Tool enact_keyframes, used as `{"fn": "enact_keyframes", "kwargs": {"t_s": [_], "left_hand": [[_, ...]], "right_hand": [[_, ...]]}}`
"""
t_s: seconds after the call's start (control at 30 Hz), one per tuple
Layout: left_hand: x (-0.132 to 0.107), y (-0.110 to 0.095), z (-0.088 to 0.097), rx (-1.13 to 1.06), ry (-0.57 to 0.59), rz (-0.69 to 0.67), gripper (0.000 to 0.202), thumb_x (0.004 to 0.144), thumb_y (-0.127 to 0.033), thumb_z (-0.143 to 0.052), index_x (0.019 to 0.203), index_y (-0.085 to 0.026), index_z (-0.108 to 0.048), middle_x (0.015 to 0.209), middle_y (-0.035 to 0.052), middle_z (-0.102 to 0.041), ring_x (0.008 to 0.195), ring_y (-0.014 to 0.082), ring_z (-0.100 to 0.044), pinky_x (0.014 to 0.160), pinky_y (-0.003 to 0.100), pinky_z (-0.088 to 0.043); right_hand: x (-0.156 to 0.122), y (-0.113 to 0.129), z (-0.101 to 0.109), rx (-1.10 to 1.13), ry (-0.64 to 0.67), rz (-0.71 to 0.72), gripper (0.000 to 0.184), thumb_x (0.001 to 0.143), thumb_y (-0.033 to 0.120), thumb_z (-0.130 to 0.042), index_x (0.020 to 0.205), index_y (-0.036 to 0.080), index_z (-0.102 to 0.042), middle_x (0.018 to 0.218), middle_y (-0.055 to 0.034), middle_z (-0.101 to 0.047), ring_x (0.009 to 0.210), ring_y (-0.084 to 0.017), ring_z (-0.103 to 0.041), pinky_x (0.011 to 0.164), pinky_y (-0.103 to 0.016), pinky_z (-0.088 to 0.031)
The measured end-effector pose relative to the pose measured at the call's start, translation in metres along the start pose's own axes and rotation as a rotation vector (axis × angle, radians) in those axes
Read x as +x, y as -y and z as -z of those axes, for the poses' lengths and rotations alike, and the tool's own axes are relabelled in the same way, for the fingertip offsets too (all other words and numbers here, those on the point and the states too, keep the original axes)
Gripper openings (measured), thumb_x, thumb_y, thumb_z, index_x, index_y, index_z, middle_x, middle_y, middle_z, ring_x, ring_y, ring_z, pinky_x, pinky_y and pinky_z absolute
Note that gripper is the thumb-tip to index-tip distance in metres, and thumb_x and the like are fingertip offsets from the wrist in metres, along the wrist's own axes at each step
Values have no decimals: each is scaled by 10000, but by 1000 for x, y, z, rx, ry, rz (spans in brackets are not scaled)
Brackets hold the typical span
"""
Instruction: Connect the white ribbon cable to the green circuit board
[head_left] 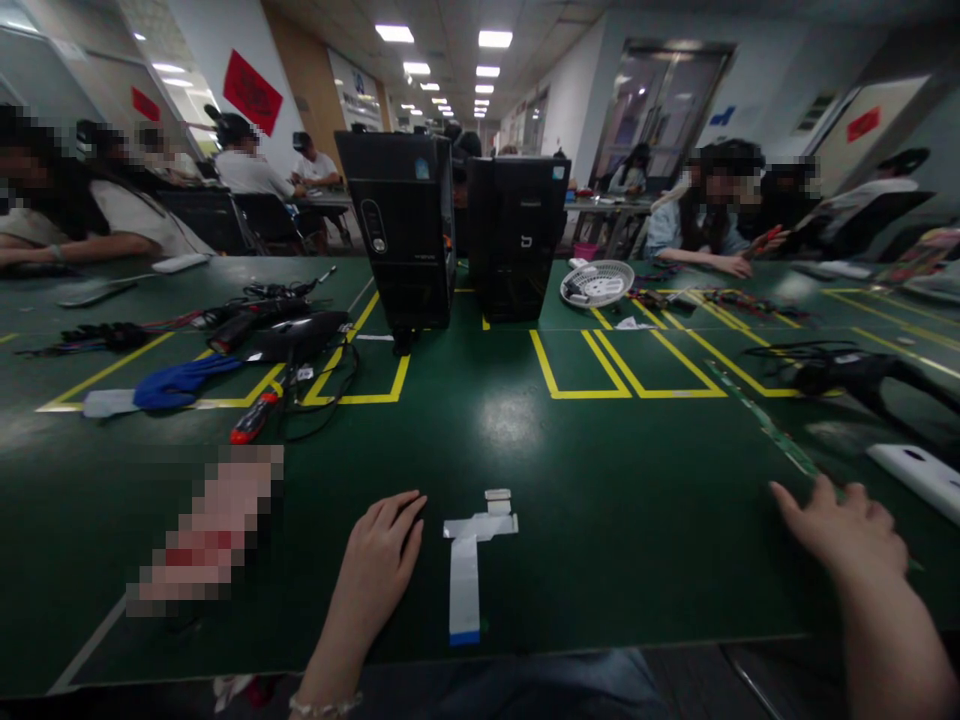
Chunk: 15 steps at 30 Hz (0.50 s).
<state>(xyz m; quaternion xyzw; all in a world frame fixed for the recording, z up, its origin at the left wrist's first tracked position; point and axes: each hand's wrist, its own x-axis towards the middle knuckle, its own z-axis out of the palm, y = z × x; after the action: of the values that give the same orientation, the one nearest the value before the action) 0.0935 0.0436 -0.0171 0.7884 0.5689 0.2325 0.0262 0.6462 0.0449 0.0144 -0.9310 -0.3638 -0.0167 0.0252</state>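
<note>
My left hand (386,545) lies on the green table with its fingers stretched out and nothing in it. Just right of it is a white flat ribbon cable (464,585), T-shaped, with a blue end toward me and a small connector piece (497,500) at its far end. At the right, my right hand (847,525) is spread over the near end of a long, thin green circuit board strip (772,430). Its thumb and fingers are apart; whether the fingertips touch the strip I cannot tell.
Two black computer towers (517,240) stand at the back centre, beside a white basket (598,284). Leftward lie a red-and-black screwdriver (255,418), a blue glove (184,382) and black cables. A white case (919,475) sits far right. Other people sit around.
</note>
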Motion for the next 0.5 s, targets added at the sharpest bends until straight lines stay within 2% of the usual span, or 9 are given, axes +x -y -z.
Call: {"fn": "enact_keyframes", "kwargs": {"t_s": [0.13,0.27,0.5], "left_hand": [[0,-1,1,-4,-11,-1,321,957,-251,-446,1221,-196,-619,1228,94,-620,1128,274,-565,949,485,-483],[1,-1,1,2,-10,0,324,954,-249,-449,1224,-191,-618,1226,97,-619,1127,274,-567,953,480,-481],[1,-2,2,4,-14,-9,328,953,-249,-445,1222,-186,-620,1215,102,-625,1123,277,-569,950,475,-480]], "right_hand": [[9,-6,-15,51,56,23,907,881,648,-83,1445,-6,-358,1501,-284,-273,1357,-441,-277,1010,-566,-292],[10,-6,-23,46,11,23,895,880,644,-88,1440,15,-387,1475,-280,-333,1356,-416,-294,1000,-569,-304],[14,-23,-29,-45,69,89,892,884,629,-58,1456,15,-361,1534,-210,-273,1378,-389,-280,1067,-511,-283]]}}
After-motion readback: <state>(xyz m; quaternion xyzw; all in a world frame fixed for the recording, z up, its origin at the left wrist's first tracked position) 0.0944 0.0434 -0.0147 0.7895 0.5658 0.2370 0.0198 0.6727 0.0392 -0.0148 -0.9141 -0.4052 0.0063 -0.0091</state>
